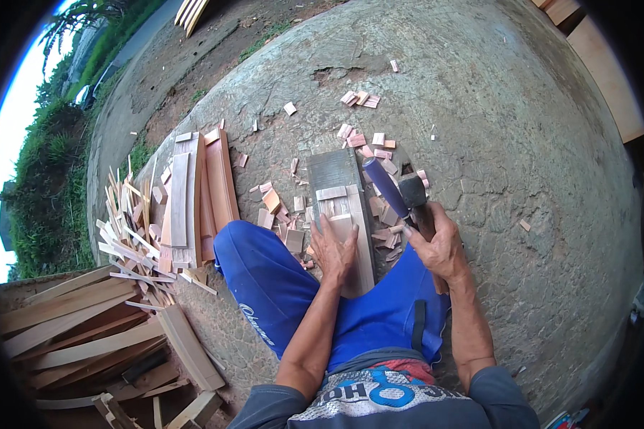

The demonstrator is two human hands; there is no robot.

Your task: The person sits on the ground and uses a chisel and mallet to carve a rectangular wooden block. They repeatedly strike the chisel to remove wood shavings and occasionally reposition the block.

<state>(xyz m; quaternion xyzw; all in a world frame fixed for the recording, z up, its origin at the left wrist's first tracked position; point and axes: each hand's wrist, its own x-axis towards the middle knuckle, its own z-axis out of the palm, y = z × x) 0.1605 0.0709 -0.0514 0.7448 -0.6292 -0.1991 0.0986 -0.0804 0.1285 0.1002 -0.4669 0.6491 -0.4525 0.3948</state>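
My left hand [331,250] grips a short pale wood piece [340,224] lying on a plank [361,264] between my legs, thumb and fingers at its sides. A small strip [331,193] lies across the plank, over a dark weathered board [333,164]. At the right, my right hand [440,243] is closed around a black-headed hammer [412,189] with a wooden handle, together with a purple-handled tool [384,182], whose far end is hidden. Small pinkish wood offcuts [390,214] lie around the board.
Stacked boards [215,186] and thin scraps [132,222] are at the left. A heap of planks [82,318] fills the lower left. More offcuts [361,98] lie farther out on the cracked concrete [537,157]. Large panels [601,79] stand at the upper right; greenery is upper left.
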